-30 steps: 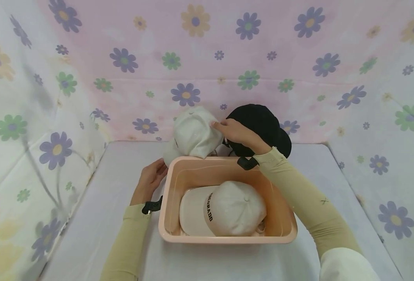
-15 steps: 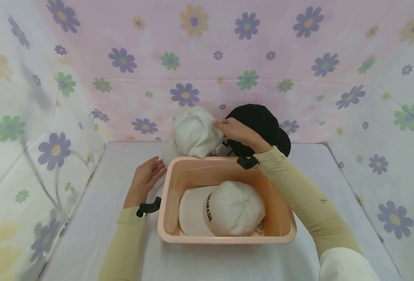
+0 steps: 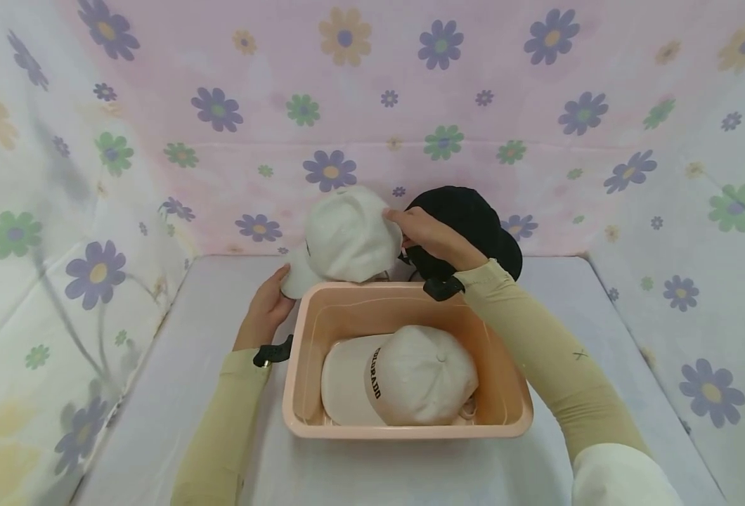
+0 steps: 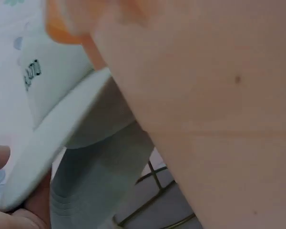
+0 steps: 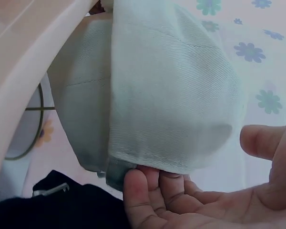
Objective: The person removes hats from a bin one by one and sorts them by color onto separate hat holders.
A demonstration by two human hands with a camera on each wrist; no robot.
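Observation:
Behind the basin, both hands are on a white cap [image 3: 351, 235] with dark lettering on its front. My left hand [image 3: 268, 309] holds its brim [image 4: 52, 138], fingers underneath and the thumb near the brim's outer edge. At the back of the crown is my right hand [image 3: 428, 235]; in the right wrist view its curled fingertips [image 5: 138, 191] hook under the rear edge by the strap, with the thumb by the crown. A peach plastic basin [image 3: 410, 431] stands in front, holding a cream cap [image 3: 426, 372] marked COLORADO, brim to the left.
A black cap [image 3: 457, 204] sits behind my right hand, beside the white one. Thin gold wire [image 4: 159, 191] of some frame shows below the white cap's brim. Flowered cloth [image 3: 385, 126] hangs at the back and sides of the pale tabletop [image 3: 176, 393].
My left hand drew slightly away from the white cap's brim, then came back and took hold of it. The cap has risen and turned a little, its brim showing more to the left.

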